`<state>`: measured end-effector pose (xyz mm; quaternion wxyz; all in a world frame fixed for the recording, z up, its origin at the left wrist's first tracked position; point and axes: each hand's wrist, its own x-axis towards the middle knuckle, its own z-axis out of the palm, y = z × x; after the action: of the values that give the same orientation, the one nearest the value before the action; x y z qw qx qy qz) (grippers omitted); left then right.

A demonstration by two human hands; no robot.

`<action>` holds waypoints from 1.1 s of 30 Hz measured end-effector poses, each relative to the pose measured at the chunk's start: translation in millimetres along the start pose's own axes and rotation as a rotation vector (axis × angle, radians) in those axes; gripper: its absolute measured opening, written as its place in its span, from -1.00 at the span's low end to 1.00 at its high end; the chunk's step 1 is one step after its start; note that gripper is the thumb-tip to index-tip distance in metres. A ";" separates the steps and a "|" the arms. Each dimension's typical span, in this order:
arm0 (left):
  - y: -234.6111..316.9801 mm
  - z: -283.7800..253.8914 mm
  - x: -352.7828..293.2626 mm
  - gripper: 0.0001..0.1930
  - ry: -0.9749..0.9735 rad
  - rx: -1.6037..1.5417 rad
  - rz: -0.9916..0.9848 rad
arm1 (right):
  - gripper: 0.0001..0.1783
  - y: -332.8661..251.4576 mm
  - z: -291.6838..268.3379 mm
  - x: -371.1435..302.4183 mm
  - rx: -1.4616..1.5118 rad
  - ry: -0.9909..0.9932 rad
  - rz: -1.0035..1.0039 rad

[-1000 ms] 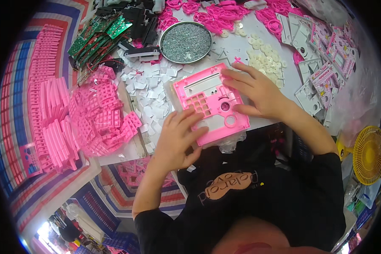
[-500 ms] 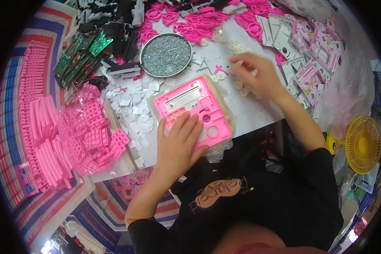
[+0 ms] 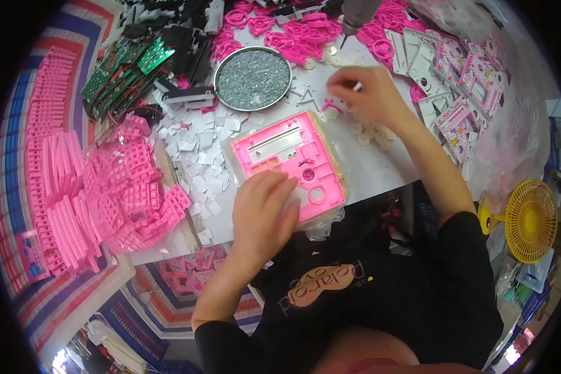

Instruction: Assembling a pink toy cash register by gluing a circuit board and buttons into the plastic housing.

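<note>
My left hand (image 3: 263,215) lay flat, fingers together, pressing on the near corner of the pink plastic panel (image 3: 288,161), which rested on the white table (image 3: 380,171) right in front of me. My right arm stretched out past the panel; my right hand (image 3: 369,93) curled, its fingertips pinching a small white piece (image 3: 358,86) above the scattered white discs (image 3: 369,132), near the round tray of screws (image 3: 252,78).

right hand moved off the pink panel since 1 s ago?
Yes. The right hand has left the pink panel and gone up and away from the body, now over the small white discs, right of the round metal dish.
</note>
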<state>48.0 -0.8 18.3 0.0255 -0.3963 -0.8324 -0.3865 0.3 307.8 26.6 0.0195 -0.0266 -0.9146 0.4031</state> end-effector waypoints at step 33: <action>-15.1 8.0 8.8 -0.74 -0.160 0.193 0.046 | -0.79 -61.4 73.1 -82.0 -0.403 0.026 -0.394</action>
<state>33.9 4.3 6.4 0.0060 -0.4404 -0.8558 -0.2712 75.9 207.3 21.5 0.1034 0.1432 -0.9635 0.2013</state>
